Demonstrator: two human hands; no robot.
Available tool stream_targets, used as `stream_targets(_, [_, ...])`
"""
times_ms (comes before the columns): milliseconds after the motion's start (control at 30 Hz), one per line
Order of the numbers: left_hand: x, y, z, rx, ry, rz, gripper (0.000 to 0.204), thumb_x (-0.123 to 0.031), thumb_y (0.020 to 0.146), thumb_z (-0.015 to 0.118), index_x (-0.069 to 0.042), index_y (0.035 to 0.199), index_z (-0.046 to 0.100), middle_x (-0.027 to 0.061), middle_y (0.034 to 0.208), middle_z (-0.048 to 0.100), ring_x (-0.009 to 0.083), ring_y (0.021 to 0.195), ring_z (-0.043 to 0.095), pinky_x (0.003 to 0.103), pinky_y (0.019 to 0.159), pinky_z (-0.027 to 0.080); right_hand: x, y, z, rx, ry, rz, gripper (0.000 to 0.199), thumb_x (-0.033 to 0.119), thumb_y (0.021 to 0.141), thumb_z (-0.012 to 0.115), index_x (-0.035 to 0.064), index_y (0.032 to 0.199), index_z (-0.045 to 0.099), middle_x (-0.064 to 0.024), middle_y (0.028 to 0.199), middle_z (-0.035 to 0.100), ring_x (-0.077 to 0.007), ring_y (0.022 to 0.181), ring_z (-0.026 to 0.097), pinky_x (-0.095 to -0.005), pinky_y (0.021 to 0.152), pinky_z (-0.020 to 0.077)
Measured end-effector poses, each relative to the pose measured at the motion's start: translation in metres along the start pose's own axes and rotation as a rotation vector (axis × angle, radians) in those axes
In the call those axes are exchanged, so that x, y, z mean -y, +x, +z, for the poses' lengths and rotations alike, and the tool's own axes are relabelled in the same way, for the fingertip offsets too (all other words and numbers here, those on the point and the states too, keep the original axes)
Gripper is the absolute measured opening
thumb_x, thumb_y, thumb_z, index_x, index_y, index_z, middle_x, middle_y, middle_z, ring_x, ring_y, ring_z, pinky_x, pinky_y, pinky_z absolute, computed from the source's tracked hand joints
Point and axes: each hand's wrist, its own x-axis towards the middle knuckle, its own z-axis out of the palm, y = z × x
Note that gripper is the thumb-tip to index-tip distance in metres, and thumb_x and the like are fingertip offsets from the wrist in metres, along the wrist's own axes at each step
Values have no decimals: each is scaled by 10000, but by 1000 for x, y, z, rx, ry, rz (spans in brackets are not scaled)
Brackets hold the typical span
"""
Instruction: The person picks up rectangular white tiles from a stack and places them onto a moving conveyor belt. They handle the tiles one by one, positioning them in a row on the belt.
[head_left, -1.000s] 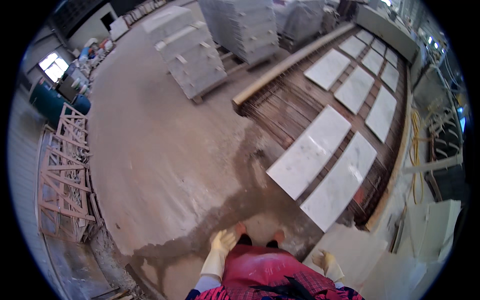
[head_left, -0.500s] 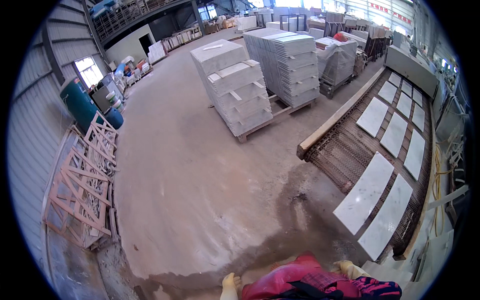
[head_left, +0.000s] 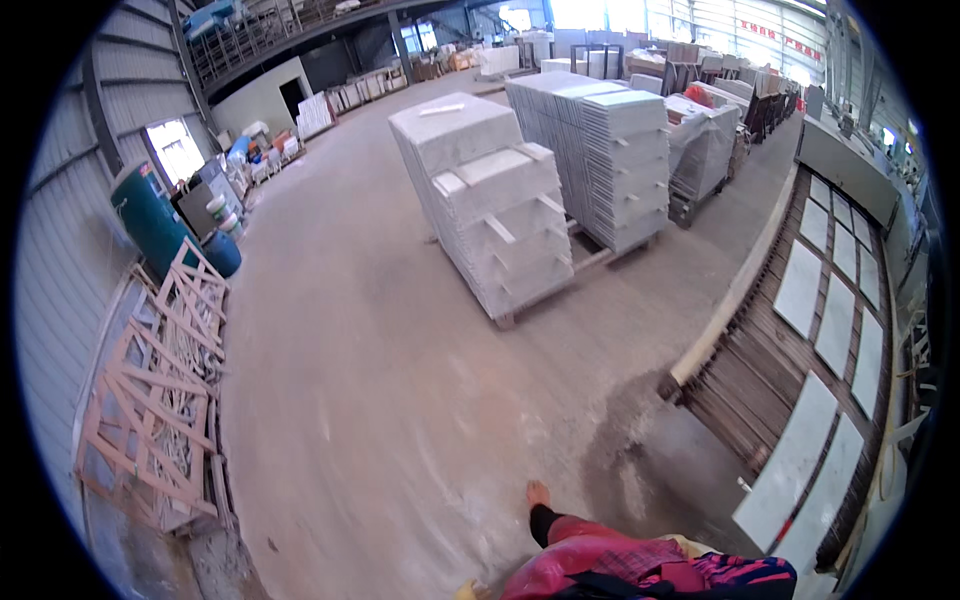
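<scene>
White stone slabs (head_left: 834, 325) are lining a conveyor (head_left: 745, 395) beside the concrete floor (head_left: 380, 350), gloved hands (head_left: 695, 545) showing too little to tell finger state.

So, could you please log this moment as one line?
left hand: lower edge, grip unclear | right hand: mostly hidden, grip unclear | white slabs: on slatted bed, right | slab stacks: ahead

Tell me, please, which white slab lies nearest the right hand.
The left slab of the nearest pair; its partner lies farther right, the other slabs farther up the slatted bed.
</scene>
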Motion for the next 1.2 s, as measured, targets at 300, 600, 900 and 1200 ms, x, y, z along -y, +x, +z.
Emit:
stream_targets(300, [-251, 56, 39, -47, -198, 313, 485, -386, 992, 609, -121, 1386, 508, 206, 1160, 674, 379, 993, 673, 496, 838, 550, 354, 41, 95, 193, 127, -246, 337, 278, 1031, 558, 55, 1261, 663, -198, 1017, 757, -320, 818, 739, -434, 707, 615])
stream_targets(600, [-459, 150, 29, -41, -231, 22, 560, -474, 1018, 536, -154, 1470, 453, 202, 1372, 597, 410, 1230, 582, 592, 1012, 461, 596, 105, 184, 147, 249, -295, 351, 269, 1045, 545, 56, 1319, 598, -231, 1056, 751, -354, 823, 755, -455, 714, 642])
stream_targets(900, [-741, 246, 41, -50, -143, 138, 602, -468, 1004, 569, -140, 1495, 448, 186, 1371, 608, 408, 1291, 551, 579, 1081, 415, 712, 121, 238, -226, -163, -240, 407, 351, 1013, 561, 11, 1208, 671, -207, 1057, 753, -343, 883, 746, -463, 747, 608])
stream_targets(1200, [-960, 206, 227, 251, -44, 472, 440, -363, 1033, 582, -121, 1401, 571, 194, 1285, 673, 355, 1199, 642, 459, 999, 505, 1010, 23, 229, -355, 174, -810, 332, 256, 1050, 532, 123, 1313, 686, -65, 1038, 747, -154, 930, 699, -325, 826, 562])
